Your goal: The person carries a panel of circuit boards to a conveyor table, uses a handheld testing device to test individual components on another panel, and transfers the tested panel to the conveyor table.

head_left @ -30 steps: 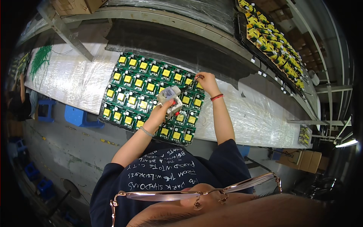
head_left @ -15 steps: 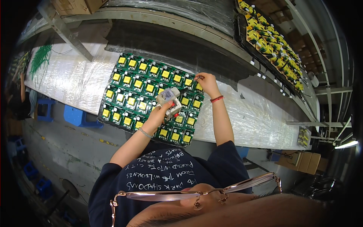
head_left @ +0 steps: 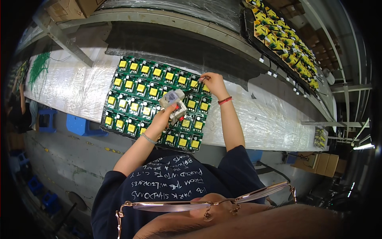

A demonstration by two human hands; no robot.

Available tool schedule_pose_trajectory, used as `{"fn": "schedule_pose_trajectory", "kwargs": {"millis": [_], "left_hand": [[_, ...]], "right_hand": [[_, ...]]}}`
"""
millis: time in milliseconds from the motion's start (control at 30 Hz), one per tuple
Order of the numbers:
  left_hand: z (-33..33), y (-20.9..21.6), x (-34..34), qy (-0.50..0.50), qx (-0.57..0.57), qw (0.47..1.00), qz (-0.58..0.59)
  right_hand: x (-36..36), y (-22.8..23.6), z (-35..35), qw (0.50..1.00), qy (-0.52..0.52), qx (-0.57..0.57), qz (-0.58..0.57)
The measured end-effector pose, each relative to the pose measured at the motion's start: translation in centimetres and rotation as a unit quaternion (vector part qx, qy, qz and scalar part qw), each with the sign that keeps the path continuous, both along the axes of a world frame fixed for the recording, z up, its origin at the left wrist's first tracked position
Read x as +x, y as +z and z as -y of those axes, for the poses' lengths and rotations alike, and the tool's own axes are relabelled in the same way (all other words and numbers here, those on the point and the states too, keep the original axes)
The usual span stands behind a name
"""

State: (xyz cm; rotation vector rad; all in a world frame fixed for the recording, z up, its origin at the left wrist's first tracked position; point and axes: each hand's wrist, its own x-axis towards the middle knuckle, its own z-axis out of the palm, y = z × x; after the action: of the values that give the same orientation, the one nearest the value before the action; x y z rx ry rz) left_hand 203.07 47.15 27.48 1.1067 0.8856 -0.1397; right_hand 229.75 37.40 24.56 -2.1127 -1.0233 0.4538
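Note:
A dense block of green circuit boards [head_left: 134,107], each with a yellow component on top, lies on the bench in front of me. My left hand [head_left: 164,116] is closed around a white handheld tool [head_left: 172,96] with red parts, held over the middle of the boards. Its dark tip points toward the far right corner. There, my right hand [head_left: 215,85] pinches a thin dark piece, too small to name, just above the boards. The left hand's fingers are partly hidden behind the tool.
The bench [head_left: 246,115] is wrapped in clear film. A dark sheet [head_left: 171,46] lies behind the boards. More yellow-topped parts with dark cables [head_left: 278,36] fill a raised shelf at far right. A blue stool [head_left: 81,124] stands left of me; another person's arm [head_left: 22,95] shows beyond.
The whole view has shifted slightly. Both hands stay in nearly the same place over the boards, with the white tool still in the left.

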Motion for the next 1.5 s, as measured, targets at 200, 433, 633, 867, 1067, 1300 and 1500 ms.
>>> {"fn": "schedule_pose_trajectory", "kwargs": {"millis": [200, 433, 633, 867, 1067, 1300, 1500], "left_hand": [[0.4, 0.3, 0.2, -0.012, -0.007, 1.0, 0.009], [1.8, 1.9, 3.3, -0.035, -0.05, 0.996, 0.06], [1.7, -1.0, 4.3, -0.062, -0.02, 0.997, 0.044], [2.0, -1.7, 4.9, -0.057, -0.001, 0.998, 0.023], [2.2, -1.5, 5.1, -0.063, -0.005, 0.998, 0.015], [2.3, -0.2, 5.3, -0.066, -0.013, 0.998, 0.014], [2.5, 0.0, 5.3, -0.053, -0.025, 0.998, 0.032]], "right_hand": [[0.5, -0.2, 1.1, 0.999, -0.014, 0.042, 0.018], [3.4, -0.7, 5.1, 0.999, -0.033, 0.015, -0.011], [4.7, -2.3, 5.8, 0.999, -0.008, 0.001, -0.044], [4.4, -1.2, 5.6, 1.0, -0.009, -0.006, -0.026], [4.7, -2.5, 6.6, 0.997, -0.024, 0.015, -0.074], [4.7, -1.4, 6.9, 0.999, -0.008, 0.04, -0.036], [5.3, -3.5, 7.3, 0.998, -0.011, 0.021, -0.062]]}}
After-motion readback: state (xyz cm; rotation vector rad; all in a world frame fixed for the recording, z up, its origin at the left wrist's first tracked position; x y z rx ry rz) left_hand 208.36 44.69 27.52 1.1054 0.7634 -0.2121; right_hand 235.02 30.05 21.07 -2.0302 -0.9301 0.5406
